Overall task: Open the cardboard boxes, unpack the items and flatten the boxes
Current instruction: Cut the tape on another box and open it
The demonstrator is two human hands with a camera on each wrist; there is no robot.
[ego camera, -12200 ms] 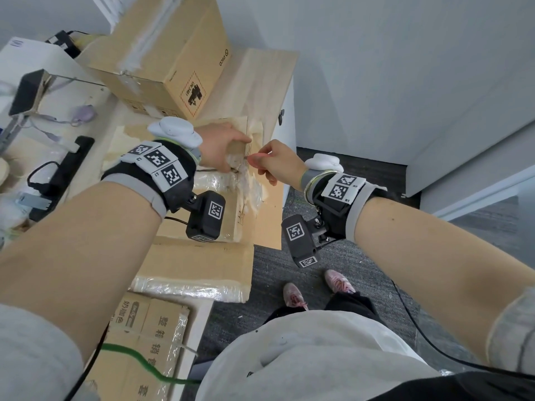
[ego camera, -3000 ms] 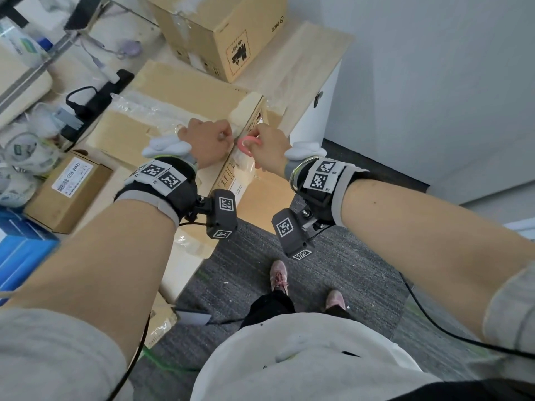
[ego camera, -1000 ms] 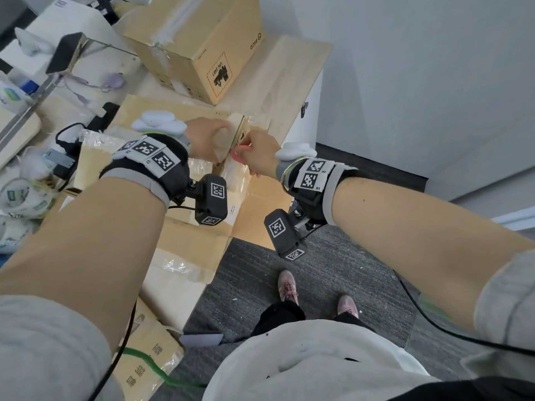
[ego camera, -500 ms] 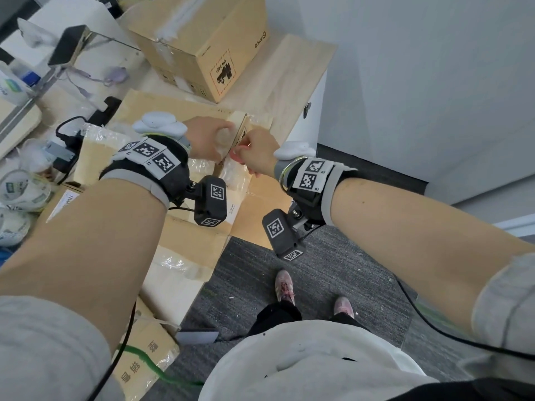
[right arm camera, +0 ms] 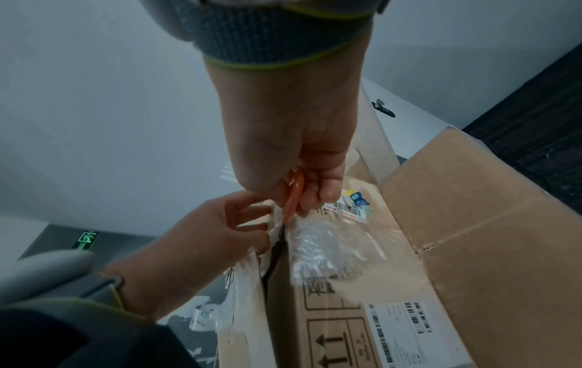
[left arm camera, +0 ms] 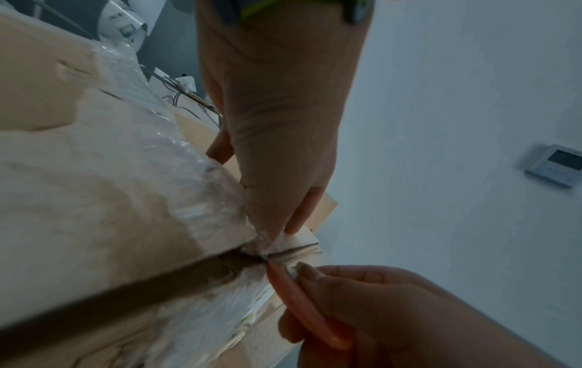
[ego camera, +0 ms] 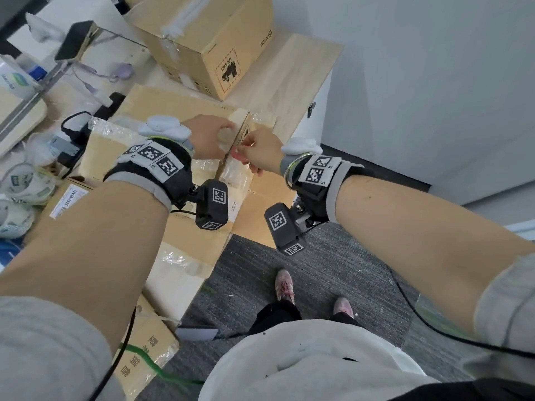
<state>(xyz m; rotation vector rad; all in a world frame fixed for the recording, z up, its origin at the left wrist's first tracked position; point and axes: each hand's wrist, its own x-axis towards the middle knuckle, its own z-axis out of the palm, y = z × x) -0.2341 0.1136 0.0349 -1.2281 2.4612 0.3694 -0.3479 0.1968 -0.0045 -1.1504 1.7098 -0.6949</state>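
Observation:
A large cardboard box (ego camera: pixel 179 111) wrapped in clear tape lies on the wooden table (ego camera: pixel 292 73). My left hand (ego camera: pixel 223 137) grips the taped flap edge at its far right corner, also seen as the left hand (right arm camera: pixel 252 224) in the right wrist view. My right hand (ego camera: pixel 246 149) holds a small orange cutter (right arm camera: pixel 293 199) whose tip sits at the dark seam (left arm camera: pixel 157 281) between two panels. In the left wrist view the cutter (left arm camera: pixel 302 303) touches the torn tape by my left fingertips (left arm camera: pixel 296 219). Labels (right arm camera: pixel 400 321) show on the box side.
A closed brown box (ego camera: pixel 208 44) stands behind on the table. Cables, a power strip (ego camera: pixel 75 134) and a small labelled carton (ego camera: pixel 66 195) lie to the left. Flattened cardboard (ego camera: pixel 144 342) leans below the table edge. Grey carpet (ego camera: pixel 318 270) and my feet are below; a white wall is at right.
In the last second both hands stay at the same box corner with almost no shift. Three seconds ago they worked on the same edge with the box seen more from the left.

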